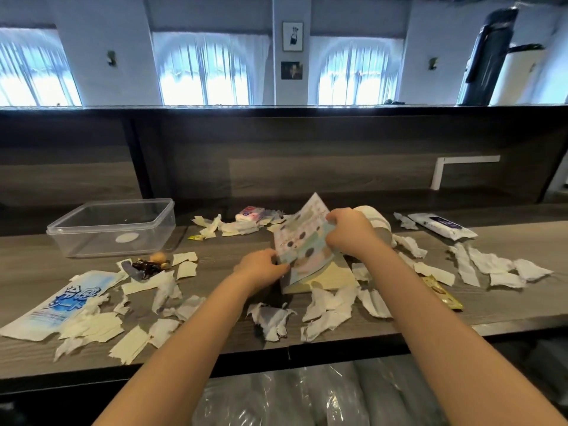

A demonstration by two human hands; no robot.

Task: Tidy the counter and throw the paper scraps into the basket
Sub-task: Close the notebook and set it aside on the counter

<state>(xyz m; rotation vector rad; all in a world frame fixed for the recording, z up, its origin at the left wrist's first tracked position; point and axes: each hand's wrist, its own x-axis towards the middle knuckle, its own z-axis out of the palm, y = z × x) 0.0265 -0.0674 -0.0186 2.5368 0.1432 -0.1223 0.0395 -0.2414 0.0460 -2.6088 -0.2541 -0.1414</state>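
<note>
Clear plastic sheeting [276,395] shows below the tabletop's [445,315] front edge. Torn white paper scraps [325,305] litter the tabletop from left edge to right, thickest toward the front. A clear plastic tub [110,210] stands toward the back left. At the middle, a colourful booklet [302,241] tilts upward, the left grip [261,267] pinching its lower corner and the right grip [347,230] clasping its upper edge.
</note>
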